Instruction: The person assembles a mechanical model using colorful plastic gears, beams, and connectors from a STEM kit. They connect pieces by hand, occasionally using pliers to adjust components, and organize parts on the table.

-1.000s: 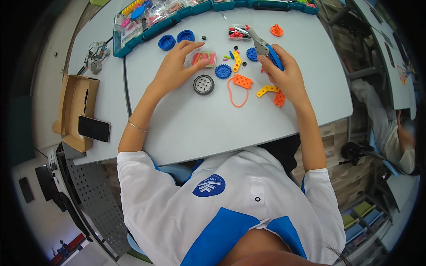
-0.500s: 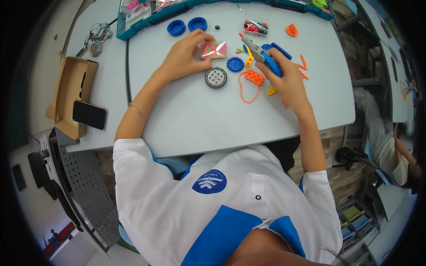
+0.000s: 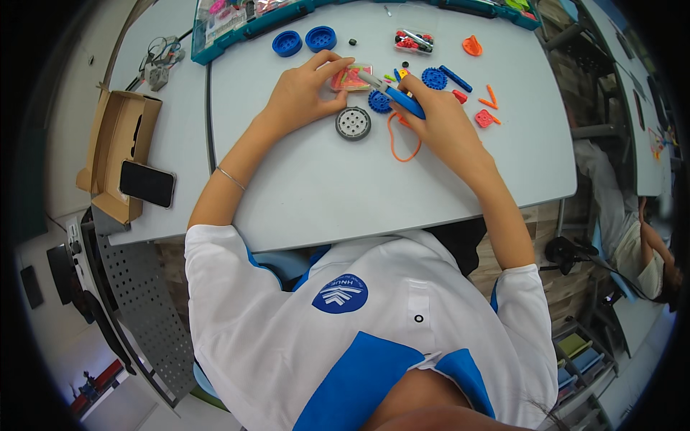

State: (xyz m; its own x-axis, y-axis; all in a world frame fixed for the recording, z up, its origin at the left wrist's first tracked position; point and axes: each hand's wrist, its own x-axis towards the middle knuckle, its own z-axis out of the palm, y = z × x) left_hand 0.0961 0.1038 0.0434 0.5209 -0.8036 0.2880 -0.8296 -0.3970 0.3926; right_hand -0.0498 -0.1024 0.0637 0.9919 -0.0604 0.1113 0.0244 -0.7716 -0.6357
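Note:
My left hand (image 3: 298, 95) grips the left side of a small clear box (image 3: 348, 80) with pink and green pieces inside, thumb below and fingers above. In my right hand (image 3: 451, 118) is a blue-handled grey plastic tool (image 3: 401, 98), its grey tip over the right part of the box. Just below the box lies a grey wheel with holes (image 3: 353, 123). A blue gear (image 3: 379, 102) sits partly under the tool. An orange cord loop (image 3: 392, 146) runs out from beneath my right hand, which hides its upper end.
Two blue wheel rims (image 3: 303, 42) and a clear box of red and black pieces (image 3: 414, 42) lie farther back. Blue, orange and pink parts (image 3: 486, 118) are at the right. A teal case (image 3: 251, 30) spans the far edge. A phone (image 3: 147, 184) leans by a cardboard box (image 3: 118, 154).
My right hand has moved left, bringing the tool's tip from the right side to over the clear box. The red piece seen at its tip before no longer shows there.

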